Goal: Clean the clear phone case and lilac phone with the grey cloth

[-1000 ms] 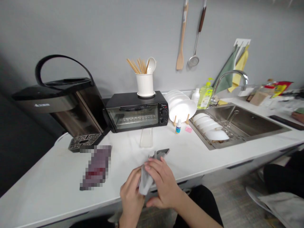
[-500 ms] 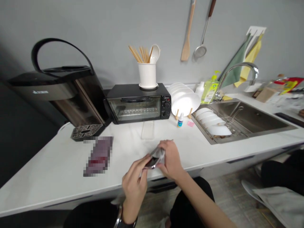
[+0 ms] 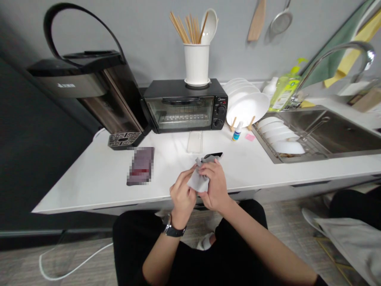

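Observation:
A grey cloth (image 3: 199, 182) is bunched between my two hands, over the counter's front edge. My left hand (image 3: 182, 192) pinches the cloth's left side, a watch on its wrist. My right hand (image 3: 214, 183) has its fingers curled over the cloth from the right. Behind the cloth, the end of a dark phone (image 3: 214, 155) sticks out; the rest of it is hidden. Beyond my hands a clear phone case (image 3: 195, 142) lies flat in front of the oven. A small spray bottle (image 3: 237, 132) stands to the right, beside a pink piece (image 3: 250, 137).
At the left is a black drink machine (image 3: 98, 91), with a blurred purple item (image 3: 141, 166) before it. A toaster oven (image 3: 183, 109) carries a utensil holder (image 3: 197, 63). Plates (image 3: 247, 107) and a sink (image 3: 342, 137) are at the right. Someone's dark-clothed leg (image 3: 351, 206) shows at far right.
The view has tilted downward. My hands have turned the phone, and the cloth now covers more of it. The phone's dark end now shows at the back instead of near my left fingers.

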Demonstrator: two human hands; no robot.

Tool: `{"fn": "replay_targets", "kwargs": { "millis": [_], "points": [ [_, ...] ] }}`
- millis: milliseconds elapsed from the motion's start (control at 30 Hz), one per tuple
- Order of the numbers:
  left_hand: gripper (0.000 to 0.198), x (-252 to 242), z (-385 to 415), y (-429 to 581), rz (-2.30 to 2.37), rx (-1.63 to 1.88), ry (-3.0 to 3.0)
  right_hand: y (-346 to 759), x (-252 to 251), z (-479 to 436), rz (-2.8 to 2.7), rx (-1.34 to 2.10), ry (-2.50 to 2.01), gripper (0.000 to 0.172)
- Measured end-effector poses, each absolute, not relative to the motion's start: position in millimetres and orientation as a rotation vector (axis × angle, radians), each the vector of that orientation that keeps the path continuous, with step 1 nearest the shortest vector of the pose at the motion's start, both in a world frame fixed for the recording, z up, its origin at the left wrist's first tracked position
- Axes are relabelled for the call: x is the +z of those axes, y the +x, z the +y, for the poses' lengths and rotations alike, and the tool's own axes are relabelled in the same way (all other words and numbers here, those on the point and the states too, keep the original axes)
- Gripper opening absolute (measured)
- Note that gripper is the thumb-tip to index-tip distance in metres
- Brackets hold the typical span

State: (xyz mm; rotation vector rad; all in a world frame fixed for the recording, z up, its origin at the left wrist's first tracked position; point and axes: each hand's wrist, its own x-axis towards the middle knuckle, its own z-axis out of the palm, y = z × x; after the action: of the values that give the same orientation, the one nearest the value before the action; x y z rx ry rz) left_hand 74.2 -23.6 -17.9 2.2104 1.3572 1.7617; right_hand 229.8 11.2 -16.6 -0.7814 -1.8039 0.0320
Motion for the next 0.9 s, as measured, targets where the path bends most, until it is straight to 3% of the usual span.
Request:
{"fn": "replay_targets", "kwargs": {
  "millis": [300,433,600,733,900],
  "points": [
    [0.031,-17.7,-22.8,76.8,1.392,1.785,2.243,230.1,-20.3,6.2,-1.807,0.082,-0.785,0.081],
    [0.033,-14.5,-23.6,76.8,1.349,1.802,2.264,233.8,-17.8,7.8,-1.804,0.091,-0.878,0.073],
    [0.032,-9.8,-23.6,76.0,1.349,1.781,2.278,231.2,-16.7,4.0,-1.822,0.136,-0.760,0.085],
    [0.034,-6.8,-24.5,76.2,1.318,1.775,2.306,231.5,-14.5,3.3,-1.772,0.166,-0.844,0.074],
    [0.030,-4.4,-23.8,77.2,1.371,1.812,2.307,227.7,-7.8,-0.2,-1.829,0.194,-0.741,0.085]
  ]
}}
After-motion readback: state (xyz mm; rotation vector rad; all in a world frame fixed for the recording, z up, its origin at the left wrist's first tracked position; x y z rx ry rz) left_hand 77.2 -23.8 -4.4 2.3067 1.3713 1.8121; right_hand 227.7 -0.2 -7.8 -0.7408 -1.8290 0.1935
